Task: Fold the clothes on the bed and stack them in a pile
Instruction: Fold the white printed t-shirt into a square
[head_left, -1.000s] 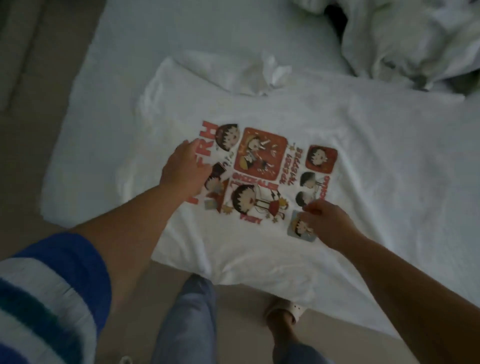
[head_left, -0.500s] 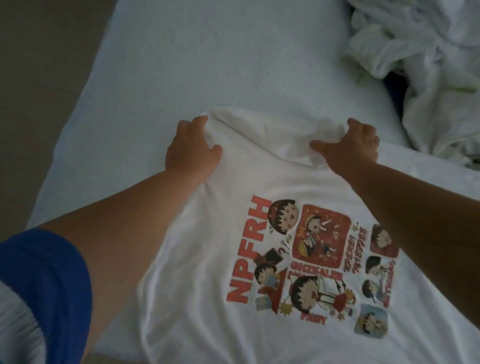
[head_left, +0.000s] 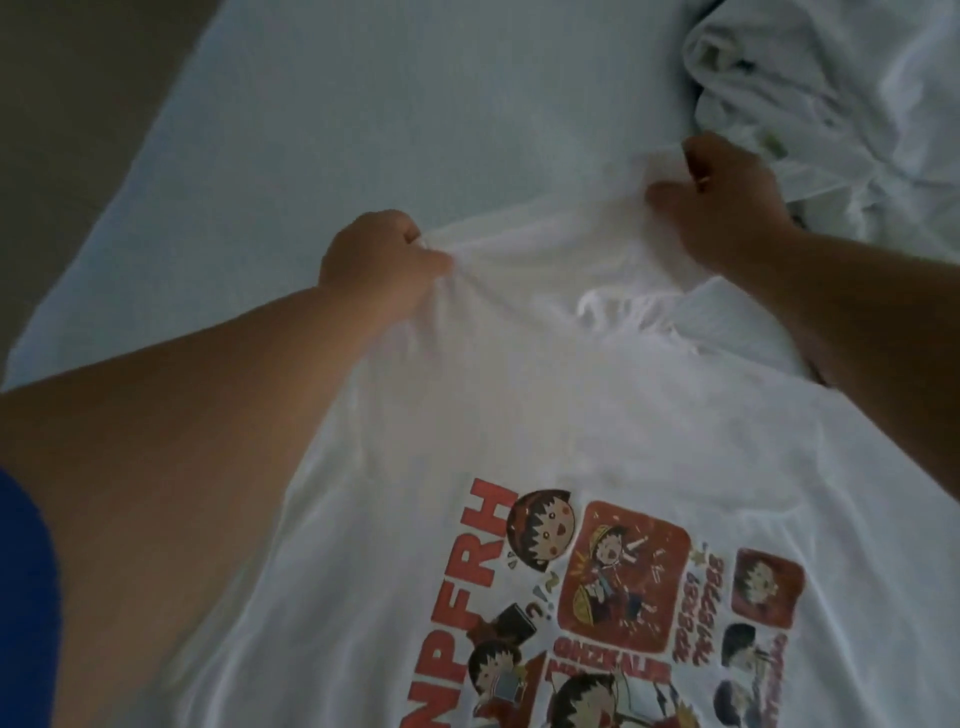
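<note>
A white T-shirt (head_left: 561, 426) with a red cartoon print lies spread on the bed, print facing up. My left hand (head_left: 371, 262) grips the shirt's far edge at its left end, fingers curled into the cloth. My right hand (head_left: 722, 202) grips the same far edge further right, bunching the fabric. The cloth between both hands is pulled up into folds and wrinkles. The shirt's near part runs out of the frame at the bottom.
A pale sheet covers the bed (head_left: 363, 104) beyond the shirt. A crumpled heap of white clothes (head_left: 841, 93) lies at the far right, close to my right hand. The bed's left edge borders a dark floor (head_left: 67, 104).
Both hands moved from the printed area to the shirt's far edge, then curled and gripped it. The cloth between them has bunched up, and my right hand has shifted right.
</note>
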